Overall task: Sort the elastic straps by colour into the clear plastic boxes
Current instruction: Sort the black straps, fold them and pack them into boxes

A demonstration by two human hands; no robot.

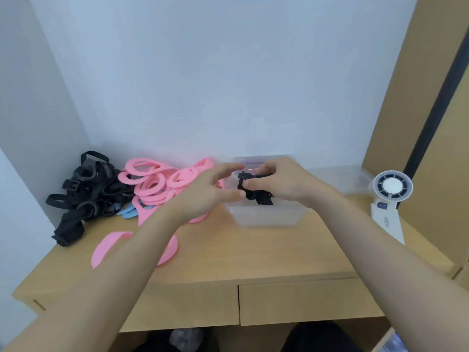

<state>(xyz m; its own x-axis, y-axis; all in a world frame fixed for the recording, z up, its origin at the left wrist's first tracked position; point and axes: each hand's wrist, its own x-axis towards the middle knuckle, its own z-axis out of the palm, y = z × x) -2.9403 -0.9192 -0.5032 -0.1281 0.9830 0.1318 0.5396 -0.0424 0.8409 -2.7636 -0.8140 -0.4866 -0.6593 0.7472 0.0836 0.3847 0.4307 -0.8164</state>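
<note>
Black straps (83, 189) are heaped at the far left of the wooden surface (253, 252), against the wall. A few blue straps (128, 212) peek out just beside them, partly under the pink straps (154, 184) piled to their right. One loose pink strap (106, 247) lies apart, nearer the front edge, partly hidden by the left forearm. The left hand (208, 191) hovers over the edge of the pink pile, its fingers (228, 170) spread and relaxed, gripping nothing; the thumb tip may touch the held strap, though blur makes that hard to tell. A folded black strap (256, 195) is above the clear plastic box (266, 217), pinched between the thumb and curled fingers of the right hand (284, 184). A white handheld fan (392, 189) stands at the far right.
</note>
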